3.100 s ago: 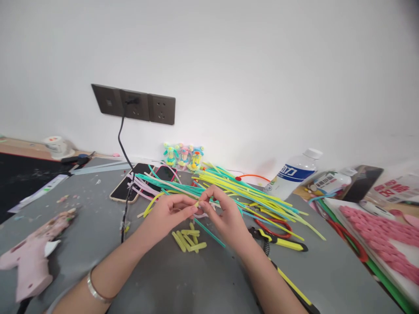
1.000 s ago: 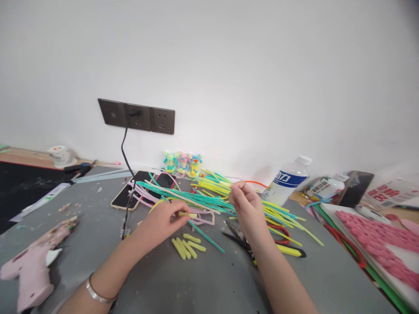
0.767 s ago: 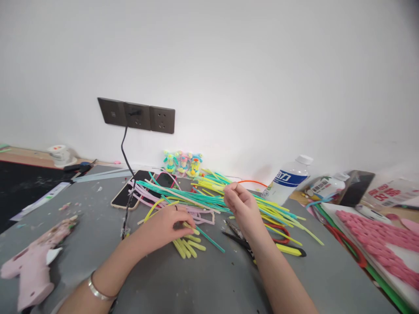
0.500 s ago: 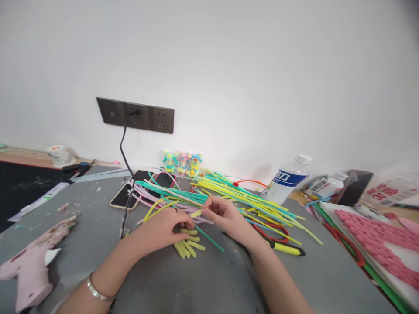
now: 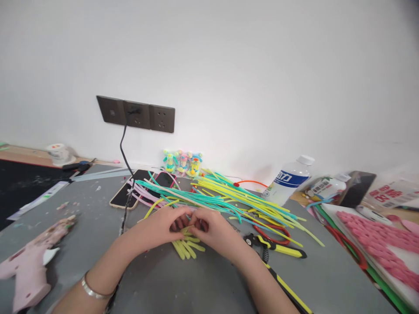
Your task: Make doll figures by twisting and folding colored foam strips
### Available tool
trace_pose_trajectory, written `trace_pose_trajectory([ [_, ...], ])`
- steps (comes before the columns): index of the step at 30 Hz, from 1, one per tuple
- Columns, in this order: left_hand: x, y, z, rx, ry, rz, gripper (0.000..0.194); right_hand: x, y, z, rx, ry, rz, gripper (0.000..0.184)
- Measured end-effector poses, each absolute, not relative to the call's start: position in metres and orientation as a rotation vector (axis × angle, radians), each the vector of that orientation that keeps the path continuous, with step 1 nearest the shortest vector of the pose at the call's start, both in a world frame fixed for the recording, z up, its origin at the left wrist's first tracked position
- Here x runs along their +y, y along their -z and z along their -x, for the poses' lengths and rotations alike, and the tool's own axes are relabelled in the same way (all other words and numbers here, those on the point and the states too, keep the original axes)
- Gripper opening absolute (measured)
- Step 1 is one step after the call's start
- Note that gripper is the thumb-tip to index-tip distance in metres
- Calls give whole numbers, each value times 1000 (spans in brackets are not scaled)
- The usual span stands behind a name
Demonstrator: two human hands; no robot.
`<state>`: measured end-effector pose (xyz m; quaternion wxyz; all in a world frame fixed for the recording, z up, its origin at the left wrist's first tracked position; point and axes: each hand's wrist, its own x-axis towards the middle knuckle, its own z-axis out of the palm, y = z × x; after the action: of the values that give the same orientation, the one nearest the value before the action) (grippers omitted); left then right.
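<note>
My left hand (image 5: 163, 226) and my right hand (image 5: 214, 231) meet at the middle of the grey table (image 5: 203, 283), fingertips together over a short yellow pipe-cleaner piece (image 5: 187, 230) that both pinch. Just below them lies a small heap of short yellow pieces (image 5: 188, 248). Behind the hands spreads a pile of long yellow, teal and pink pipe cleaners (image 5: 222, 196). A silver bracelet (image 5: 90, 290) sits on my left wrist.
Yellow-handled pliers (image 5: 278, 246) and red-handled scissors (image 5: 271, 229) lie right of my hands. A pink glue gun (image 5: 29, 261) is at the left, its cord (image 5: 124, 148) running to the wall socket. Two phones (image 5: 137, 187), small figures (image 5: 183, 161), a water bottle (image 5: 288, 181) and pink foam shapes (image 5: 376, 235) surround them.
My right hand came back from the long pipe-cleaner pile with a short yellow piece and joined my left hand, which had laid a piece on the heap. Both now pinch the piece together.
</note>
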<state>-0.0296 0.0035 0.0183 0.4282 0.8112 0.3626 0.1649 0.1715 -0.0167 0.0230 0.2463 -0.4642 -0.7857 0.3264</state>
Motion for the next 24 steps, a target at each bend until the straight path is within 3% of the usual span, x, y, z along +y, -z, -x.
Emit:
trace_pose_trajectory([
  [12,1,-25,28,911,-391,-2078,33,-19,-26,-181,-2287,-847,1287,19],
  [19,-2,-27,23,1015,-408,-2176,13,-19,-24,-177,-2291,-786,1286,16],
  [24,-1,-23,22,1034,-418,-2214,19,-17,-25,-178,-2282,-779,1313,12],
])
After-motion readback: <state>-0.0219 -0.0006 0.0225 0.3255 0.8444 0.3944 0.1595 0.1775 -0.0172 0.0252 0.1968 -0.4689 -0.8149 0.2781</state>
